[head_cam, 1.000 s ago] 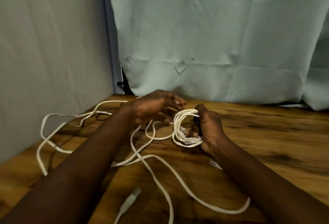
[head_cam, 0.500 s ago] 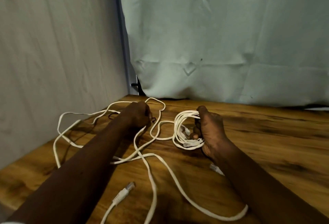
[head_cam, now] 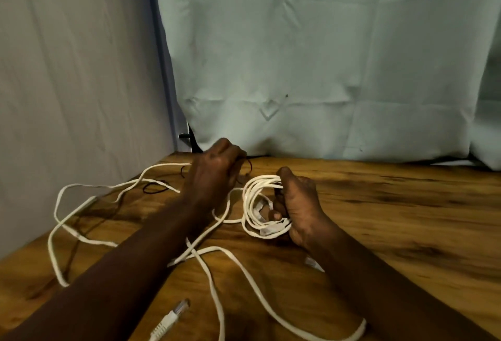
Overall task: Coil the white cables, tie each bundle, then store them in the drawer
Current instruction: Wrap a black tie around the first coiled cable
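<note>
Right hand (head_cam: pixel 298 205) is gripping the coil (head_cam: pixel 253 199) of white cable at its right side: the thumb is pressing over the top of the loops and the fingers are curling in through the ring. The coil is standing on edge over the wooden table (head_cam: pixel 393 218), right of centre and just beside the left hand. It is reading as an oval, long axis running top to bottom, opening facing left and toward the camera. Whether its lower edge is touching the wood cannot be told. Left hand (head_cam: pixel 214 175) is sitting back-up with fingers curled under. White strands are meeting it on both sides and a thin dark thread (head_cam: pixel 154 192) is lying by it, but the palm side is hidden, so what it is gripping, if anything, cannot be told. Loose cable (head_cam: pixel 362 325) is trailing from the coil toward the near edge, crossing itself by the left forearm and spreading in wide loops along the left of the table. One run is curving to the bottom right, where the frame is cutting it off. A plug (head_cam: pixel 169 321) is lying near the bottom edge, tip pointing up and right, away from the person; its lead is cut off below. A second connector (head_cam: pixel 313 263) is peeking out beside the right forearm, mostly hidden. Small pale tabs inside the coil are too blurred to identify. Pale cloth (head_cam: pixel 298 56) is hanging behind the table.
</note>
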Demonstrator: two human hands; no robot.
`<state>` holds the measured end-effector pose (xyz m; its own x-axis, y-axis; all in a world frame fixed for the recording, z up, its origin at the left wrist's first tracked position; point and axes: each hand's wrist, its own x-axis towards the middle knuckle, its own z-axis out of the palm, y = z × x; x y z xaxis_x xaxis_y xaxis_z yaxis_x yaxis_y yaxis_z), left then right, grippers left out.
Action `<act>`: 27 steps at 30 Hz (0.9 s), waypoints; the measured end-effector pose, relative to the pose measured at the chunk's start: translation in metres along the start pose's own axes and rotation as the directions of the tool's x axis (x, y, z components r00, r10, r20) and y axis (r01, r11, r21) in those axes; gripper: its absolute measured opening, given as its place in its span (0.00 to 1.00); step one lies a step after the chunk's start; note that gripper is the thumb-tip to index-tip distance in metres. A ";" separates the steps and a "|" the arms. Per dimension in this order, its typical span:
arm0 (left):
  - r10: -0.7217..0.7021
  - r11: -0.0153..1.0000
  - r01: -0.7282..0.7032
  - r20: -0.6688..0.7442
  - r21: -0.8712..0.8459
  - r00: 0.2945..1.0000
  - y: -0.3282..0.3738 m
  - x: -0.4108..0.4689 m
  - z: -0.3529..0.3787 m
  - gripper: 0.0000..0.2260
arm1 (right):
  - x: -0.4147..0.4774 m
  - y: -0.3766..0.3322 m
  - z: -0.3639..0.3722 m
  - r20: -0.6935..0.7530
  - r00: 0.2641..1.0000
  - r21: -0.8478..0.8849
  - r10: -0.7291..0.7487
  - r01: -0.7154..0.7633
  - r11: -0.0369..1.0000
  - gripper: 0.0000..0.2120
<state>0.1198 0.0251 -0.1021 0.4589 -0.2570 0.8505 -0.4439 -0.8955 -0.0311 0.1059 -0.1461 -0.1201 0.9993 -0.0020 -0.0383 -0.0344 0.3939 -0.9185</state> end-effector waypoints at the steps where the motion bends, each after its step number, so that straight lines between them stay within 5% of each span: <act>1: 0.013 1.000 -0.011 0.041 -0.029 0.999 0.004 0.000 0.002 0.06 | 0.000 0.001 0.001 0.002 1.000 -0.010 -0.004 0.004 1.000 0.09; 4: -0.064 0.937 0.110 0.146 -0.332 0.987 0.010 0.000 0.002 0.03 | -0.001 0.004 0.006 -0.039 0.999 -0.052 -0.032 0.030 0.998 0.15; 7: -0.261 0.549 0.460 0.380 -0.698 0.887 0.017 -0.001 -0.002 0.02 | -0.002 0.004 0.007 -0.087 0.994 -0.073 -0.069 0.063 0.995 0.20; 10: -0.407 0.188 0.608 0.502 -0.771 0.763 0.021 -0.002 -0.008 0.06 | -0.005 0.004 0.009 -0.071 0.994 -0.103 -0.086 0.079 0.992 0.13; 13: -0.467 0.272 0.625 0.467 -0.732 0.751 0.020 0.004 -0.014 0.07 | -0.011 0.001 0.013 -0.078 0.993 -0.150 -0.090 0.078 0.986 0.10; 18: -0.331 0.376 0.600 0.503 -0.706 0.799 0.020 0.007 -0.018 0.08 | -0.017 0.000 0.014 -0.074 0.992 -0.159 -0.102 0.089 0.983 0.10; 22: -0.268 0.205 0.708 0.657 -0.676 0.705 0.019 0.006 -0.020 0.18 | -0.019 -0.001 0.014 -0.088 0.987 -0.158 -0.136 0.121 0.980 0.13; 25: -0.103 0.020 0.772 0.767 -0.635 0.633 0.019 0.003 -0.021 0.15 | -0.014 0.003 0.012 -0.087 0.983 -0.184 -0.163 0.145 0.972 0.13; 27: -0.076 -0.014 0.783 0.782 -0.622 0.619 0.023 0.002 -0.022 0.14 | -0.012 0.005 0.011 -0.082 0.979 -0.194 -0.186 0.167 0.967 0.15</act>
<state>0.0937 0.0115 -0.0896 0.9196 -0.3746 0.1184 -0.1128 0.0369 0.9929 0.0940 -0.1343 -0.1196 0.9835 -0.1501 0.1011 0.1305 0.2016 -0.9707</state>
